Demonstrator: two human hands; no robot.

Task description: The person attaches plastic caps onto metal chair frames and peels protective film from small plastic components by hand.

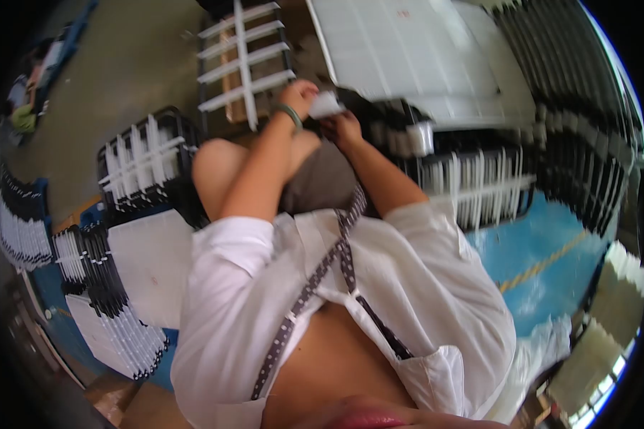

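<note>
Out in front of my knees, my two hands meet around a small white piece (326, 105), blurred, whose kind I cannot make out. My left hand (298, 98), with a green bracelet at the wrist, has its fingers curled at the piece's left side. At the lower right of the piece, my right hand (345, 129) is closed, its fingertips against it. Just beyond my left hand stands a frame with white slats (245, 53). A large white panel (408, 50) lies beyond my right hand.
Bundles of black-edged white racks stand to my left (147, 157) and right (476, 186). Dark stacked frames (565, 64) fill the far right. White panels (150, 268) lie at my left side. Blue floor (543, 264) with a yellow line shows right. Another person (29, 100) is at the far left.
</note>
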